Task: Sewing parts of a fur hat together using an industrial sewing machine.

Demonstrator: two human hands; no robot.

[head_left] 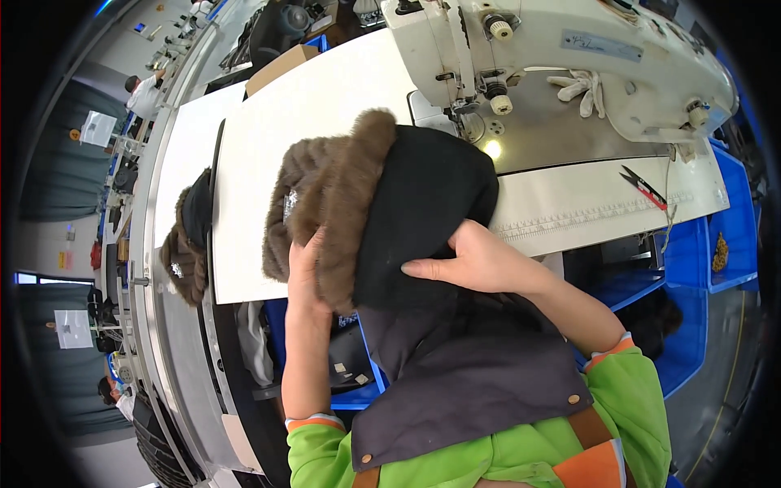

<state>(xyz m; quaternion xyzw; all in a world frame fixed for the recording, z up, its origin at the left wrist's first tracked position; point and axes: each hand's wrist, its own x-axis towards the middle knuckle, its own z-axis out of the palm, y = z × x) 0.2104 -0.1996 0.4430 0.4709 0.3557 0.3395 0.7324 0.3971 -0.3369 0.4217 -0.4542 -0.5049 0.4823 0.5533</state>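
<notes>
A brown fur hat [346, 183] with a smooth black fabric part [423, 187], which looks like its lining, is held up in front of me over the near edge of the white sewing table. My left hand [307, 268] grips the fur on its left side, fingers partly buried in the pile. With the thumb laid flat on the black fabric, my right hand [468, 260] grasps the lower right edge; its other fingers are hidden behind the cloth. A small shiny patch shows inside the fur at left. The hat's far edge is close to the sewing machine needle area [472, 122].
An industrial sewing machine [569, 41] stands behind, with a white glove [582, 89] on its bed. Red-handled thread snips [644, 189] lie at right beside a printed ruler [578, 215]. Blue bins [687, 252] hang below right. Another fur hat [189, 252] is at left.
</notes>
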